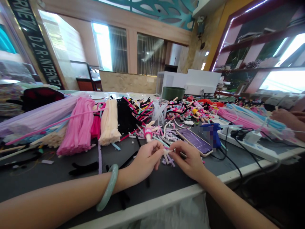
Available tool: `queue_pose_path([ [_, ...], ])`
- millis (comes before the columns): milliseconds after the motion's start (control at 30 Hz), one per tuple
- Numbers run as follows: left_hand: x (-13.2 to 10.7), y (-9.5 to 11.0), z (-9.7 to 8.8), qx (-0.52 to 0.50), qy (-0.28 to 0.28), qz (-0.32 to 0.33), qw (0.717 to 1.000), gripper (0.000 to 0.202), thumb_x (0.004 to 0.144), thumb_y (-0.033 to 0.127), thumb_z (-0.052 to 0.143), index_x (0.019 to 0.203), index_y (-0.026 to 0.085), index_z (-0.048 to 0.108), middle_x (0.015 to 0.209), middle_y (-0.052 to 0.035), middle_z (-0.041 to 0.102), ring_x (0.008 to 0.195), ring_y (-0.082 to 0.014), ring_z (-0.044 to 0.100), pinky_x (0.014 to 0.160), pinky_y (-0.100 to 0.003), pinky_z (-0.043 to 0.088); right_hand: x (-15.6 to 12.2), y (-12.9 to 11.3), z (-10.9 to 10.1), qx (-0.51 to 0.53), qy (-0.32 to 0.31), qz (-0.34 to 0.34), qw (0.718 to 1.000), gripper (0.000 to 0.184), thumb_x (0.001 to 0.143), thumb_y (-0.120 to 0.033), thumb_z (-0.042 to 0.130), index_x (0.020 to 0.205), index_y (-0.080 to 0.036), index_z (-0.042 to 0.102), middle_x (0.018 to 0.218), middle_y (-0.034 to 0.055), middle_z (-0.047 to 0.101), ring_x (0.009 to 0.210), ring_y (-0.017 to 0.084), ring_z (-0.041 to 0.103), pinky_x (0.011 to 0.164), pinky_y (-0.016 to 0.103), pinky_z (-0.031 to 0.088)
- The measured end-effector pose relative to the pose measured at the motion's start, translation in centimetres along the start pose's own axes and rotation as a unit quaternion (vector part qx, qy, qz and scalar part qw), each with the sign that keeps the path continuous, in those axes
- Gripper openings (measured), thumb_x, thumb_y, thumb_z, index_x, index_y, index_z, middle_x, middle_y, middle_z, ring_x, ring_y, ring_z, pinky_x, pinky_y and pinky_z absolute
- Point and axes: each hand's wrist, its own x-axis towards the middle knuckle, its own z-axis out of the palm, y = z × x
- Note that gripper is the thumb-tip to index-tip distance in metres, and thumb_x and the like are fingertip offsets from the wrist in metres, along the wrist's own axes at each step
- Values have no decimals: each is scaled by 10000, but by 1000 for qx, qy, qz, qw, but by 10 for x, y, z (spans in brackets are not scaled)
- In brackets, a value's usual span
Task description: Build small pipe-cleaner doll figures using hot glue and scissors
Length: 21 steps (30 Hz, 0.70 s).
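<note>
My left hand (145, 160), with a pale green bangle (108, 187) on the wrist, and my right hand (188, 159) meet over the dark tabletop (59, 178). Both pinch a small pale chenille stem piece (167, 154) between their fingertips. Short cut stem pieces (168, 160) lie just under the fingers. A small doll figure (149, 131) lies a little beyond my left hand. A smartphone (194, 141) with a lit screen rests right behind my right hand.
Bundles of pink (78, 125), cream (109, 121), lilac (40, 116) and black (124, 115) chenille stems lie at the left. A heap of small dolls (190, 111), a green bowl (173, 93), a power strip (250, 143) with cables and another person's hand (286, 119) are at the right.
</note>
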Motion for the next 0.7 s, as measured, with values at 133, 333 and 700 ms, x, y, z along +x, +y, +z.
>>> queue_pose_path([
  [133, 1, -1, 0, -3, 20, 5, 1000, 137, 859, 288, 465, 777, 179, 472, 447, 87, 425, 400, -66, 380, 438, -179, 287, -1, 2, 0, 26, -14, 4, 1000, 29, 845, -196, 543, 844, -205, 571, 695, 3, 606, 571, 118, 542, 545, 239, 421],
  [333, 0, 0, 0, -4, 38, -7, 999, 142, 853, 319, 476, 838, 178, 483, 467, 85, 444, 394, -68, 393, 433, -179, 300, -2, 3, 1, 51, -14, -11, 999, 50, 842, -174, 544, 811, -208, 565, 735, 18, 617, 626, 131, 568, 568, 250, 437],
  [700, 0, 0, 1, 10, 33, -8, 999, 158, 850, 335, 501, 874, 179, 494, 558, 78, 441, 405, -53, 408, 407, -174, 302, -1, 2, 2, 36, 13, -28, 999, 88, 833, -162, 560, 763, -212, 543, 717, 12, 613, 618, 129, 566, 561, 251, 429],
])
